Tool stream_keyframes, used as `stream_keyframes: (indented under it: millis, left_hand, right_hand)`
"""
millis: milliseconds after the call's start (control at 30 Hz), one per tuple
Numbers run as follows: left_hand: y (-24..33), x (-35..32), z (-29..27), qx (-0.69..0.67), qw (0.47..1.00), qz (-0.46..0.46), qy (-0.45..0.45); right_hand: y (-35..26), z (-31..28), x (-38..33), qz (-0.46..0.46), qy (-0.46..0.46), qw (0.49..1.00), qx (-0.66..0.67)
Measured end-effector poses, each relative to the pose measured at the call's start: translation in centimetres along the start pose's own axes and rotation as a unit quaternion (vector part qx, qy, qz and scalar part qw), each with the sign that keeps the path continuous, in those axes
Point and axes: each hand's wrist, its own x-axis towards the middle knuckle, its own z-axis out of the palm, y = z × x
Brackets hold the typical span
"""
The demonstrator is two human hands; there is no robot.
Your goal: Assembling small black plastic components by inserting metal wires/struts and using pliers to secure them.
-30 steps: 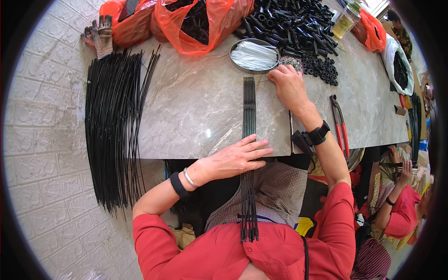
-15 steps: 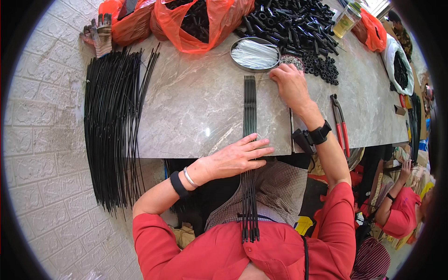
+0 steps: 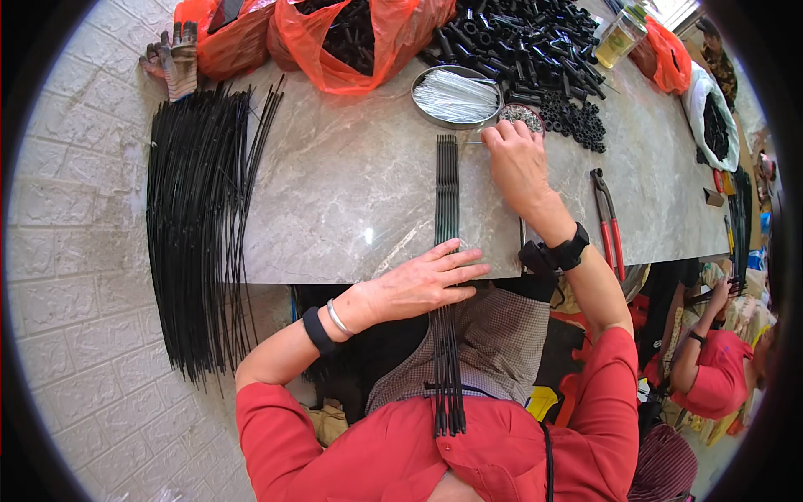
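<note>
Several thin black rods (image 3: 447, 188) lie side by side on the table, their near ends hanging past its edge toward my red shirt. My left hand (image 3: 422, 276) rests flat across them at the edge, fingers spread. Beyond their far ends, my right hand (image 3: 519, 163) pinches a thin silvery wire pin (image 3: 472, 142), which points left to the rod tips; whether it passes through them I cannot tell. A round metal dish (image 3: 457, 125) holds white-silver pins (image 3: 452, 94). Beside it, partly behind my right hand, is a small round container of tiny metal bits (image 3: 522, 115).
A thick bundle of black rods (image 3: 196, 226) overhangs the table's left end, near a worn glove (image 3: 176, 67). Orange bags (image 3: 288, 50), black tubular parts (image 3: 519, 42) and a jar (image 3: 619, 40) stand at the back. Red-handled pliers (image 3: 611, 226) lie right. Another person (image 3: 719, 368) works at far right.
My right hand has moved slightly down, uncovering more of the small round container, and the pin now reaches the rod tips. My left hand has stayed in place.
</note>
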Motion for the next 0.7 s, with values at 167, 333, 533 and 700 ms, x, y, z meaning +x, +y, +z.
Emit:
stream_keyframes:
  millis: [167,333,533,700]
  left_hand:
    - [-0.1,0.1,-0.2,0.003,1.000,0.003,0.001]
    - [-0.2,0.2,-0.5,0.008,1.000,0.007,-0.008]
    - [-0.1,-0.2,-0.2,0.023,1.000,0.017,-0.007]
    - [0.0,-0.4,0.2,0.006,1.000,0.015,-0.003]
  right_hand:
    - [0.1,0.4,-0.3,0.018,-0.030,0.999,0.038]
    - [0.4,0.1,0.0,0.044,-0.059,0.992,0.099]
    - [-0.9,-0.3,-0.4,0.001,-0.032,0.999,0.035]
    - [-0.3,0.9,-0.2,-0.041,0.002,0.998,0.044]
